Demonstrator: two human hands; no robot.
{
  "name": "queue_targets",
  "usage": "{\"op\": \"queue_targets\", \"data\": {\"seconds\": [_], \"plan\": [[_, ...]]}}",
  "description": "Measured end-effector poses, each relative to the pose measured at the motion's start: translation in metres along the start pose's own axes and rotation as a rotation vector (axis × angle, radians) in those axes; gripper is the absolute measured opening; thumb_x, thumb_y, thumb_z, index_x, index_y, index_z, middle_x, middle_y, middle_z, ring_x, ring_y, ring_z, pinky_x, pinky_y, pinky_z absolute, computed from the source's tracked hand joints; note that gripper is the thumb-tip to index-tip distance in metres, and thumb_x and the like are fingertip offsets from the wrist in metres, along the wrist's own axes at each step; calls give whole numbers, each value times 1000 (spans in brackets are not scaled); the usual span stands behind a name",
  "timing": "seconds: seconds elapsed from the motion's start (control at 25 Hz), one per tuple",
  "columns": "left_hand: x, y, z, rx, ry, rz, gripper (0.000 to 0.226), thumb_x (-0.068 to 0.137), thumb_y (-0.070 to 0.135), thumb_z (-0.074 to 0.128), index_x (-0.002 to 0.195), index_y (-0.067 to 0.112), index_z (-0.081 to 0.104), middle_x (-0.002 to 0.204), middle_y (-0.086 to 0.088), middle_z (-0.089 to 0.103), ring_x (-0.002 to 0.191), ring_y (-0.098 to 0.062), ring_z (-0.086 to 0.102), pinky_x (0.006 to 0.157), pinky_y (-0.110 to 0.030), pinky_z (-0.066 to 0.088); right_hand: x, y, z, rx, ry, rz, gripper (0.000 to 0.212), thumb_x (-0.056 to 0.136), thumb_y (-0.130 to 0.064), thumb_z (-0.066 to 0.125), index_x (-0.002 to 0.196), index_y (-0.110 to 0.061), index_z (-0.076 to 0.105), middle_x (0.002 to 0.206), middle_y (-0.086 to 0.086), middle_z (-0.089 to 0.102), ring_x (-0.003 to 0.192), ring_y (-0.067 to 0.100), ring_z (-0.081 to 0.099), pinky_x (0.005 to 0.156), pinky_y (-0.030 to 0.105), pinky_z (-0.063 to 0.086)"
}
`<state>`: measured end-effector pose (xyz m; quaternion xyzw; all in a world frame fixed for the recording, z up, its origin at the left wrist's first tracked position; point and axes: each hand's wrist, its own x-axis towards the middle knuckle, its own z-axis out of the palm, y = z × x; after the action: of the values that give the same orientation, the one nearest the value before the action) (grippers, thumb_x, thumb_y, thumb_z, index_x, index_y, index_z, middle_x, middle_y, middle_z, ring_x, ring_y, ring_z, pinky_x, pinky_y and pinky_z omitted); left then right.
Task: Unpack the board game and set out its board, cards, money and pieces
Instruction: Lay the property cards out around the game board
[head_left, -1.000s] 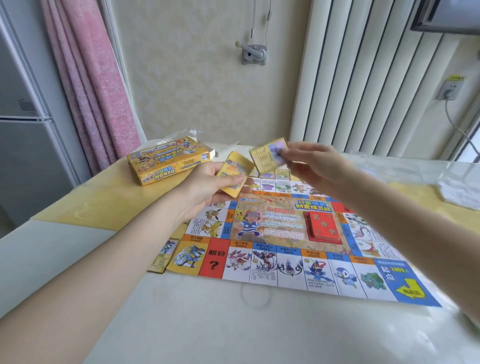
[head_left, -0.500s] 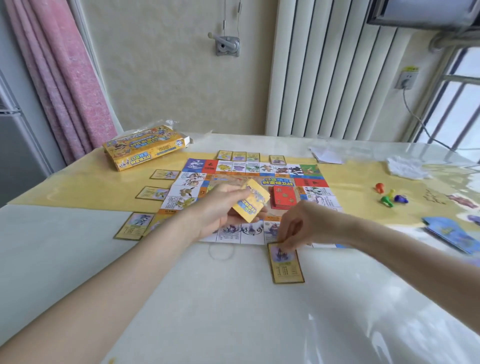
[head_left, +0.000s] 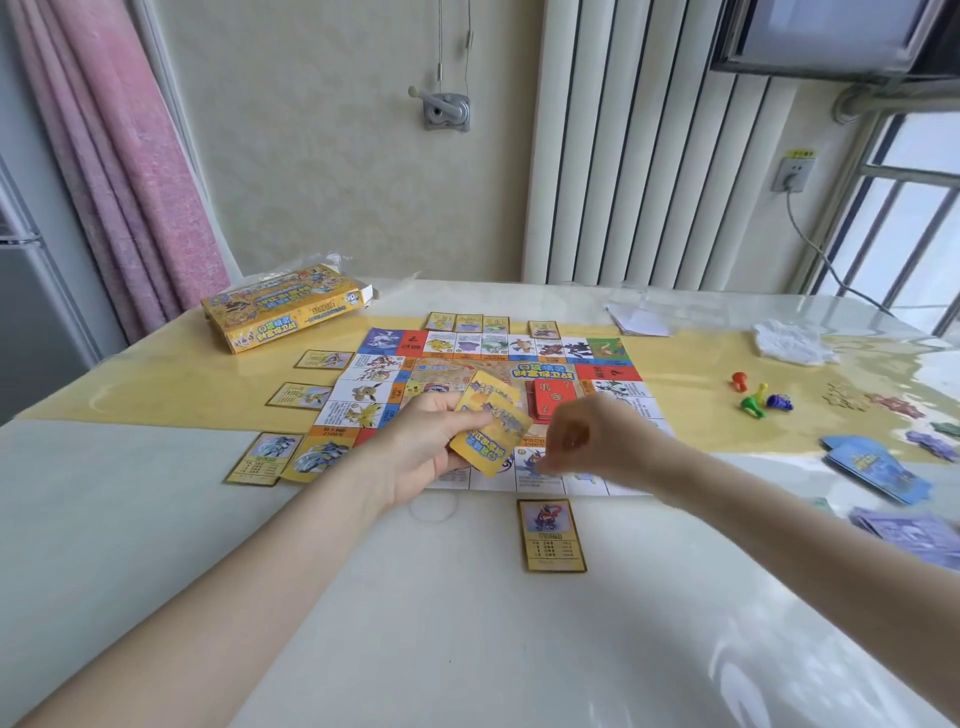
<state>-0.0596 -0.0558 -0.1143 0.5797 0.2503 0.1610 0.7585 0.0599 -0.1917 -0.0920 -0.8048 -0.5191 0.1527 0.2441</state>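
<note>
The left hand (head_left: 421, 447) holds a fanned stack of yellow cards (head_left: 491, 431) over the board (head_left: 498, 358), thumb on top; the stack's long axis runs from 12 to 6 o'clock. The right hand (head_left: 587, 441) hovers just beside the stack at 3 o'clock, blurred; whether its grip is curled or holds anything cannot be determined. It is the nearer hand for drawing the top card. A dealt card (head_left: 551, 535) lies face up at 6 o'clock, below the board's near edge; others line the 9 and 12 o'clock edges. The surface (head_left: 467, 649) is glossy white with a yellow runner; pawns (head_left: 758, 397) and the box (head_left: 283, 306) lie well apart; curtain and radiator stand behind.
</note>
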Motion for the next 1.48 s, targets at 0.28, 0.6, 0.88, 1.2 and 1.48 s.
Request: {"op": "queue_targets", "data": {"seconds": [0.28,0.6,0.88,1.2,1.48], "plan": [[0,0,8,-46,74,85,20,89,-8,50,97,6,60,84,-8,69,61,-11,68,59,-24,56,28,-4,-14,583,-6,164,21,83,-3,64,103,-7,59,62,11,59,43,14,45,42,21,37],[-5,13,-1,76,-68,33,19,93,2,48,93,12,63,77,-2,72,65,-11,70,70,-27,57,28,-6,-22,547,-136,174,19,86,-15,63,74,-3,72,56,7,66,46,16,53,46,19,44],[-10,13,-3,93,-114,-1,19,87,-5,54,95,9,63,77,-3,73,66,-13,70,68,-25,58,32,-11,-22,424,-18,184,14,77,-24,74,68,-14,73,57,7,49,53,16,29,47,20,25],[-2,20,-20,-42,90,58,20,87,-6,53,102,5,60,76,-6,73,63,-15,70,66,-26,58,34,-7,-27,594,-19,232,12,85,-9,63,75,-2,62,63,12,61,43,14,53,40,18,41],[7,25,2,-78,87,62,14,87,-7,54,88,6,60,80,-11,68,56,-13,68,55,-22,57,34,-1,-39,613,47,182,7,83,-2,64,79,-7,60,72,15,66,49,16,60,43,17,47]]}}
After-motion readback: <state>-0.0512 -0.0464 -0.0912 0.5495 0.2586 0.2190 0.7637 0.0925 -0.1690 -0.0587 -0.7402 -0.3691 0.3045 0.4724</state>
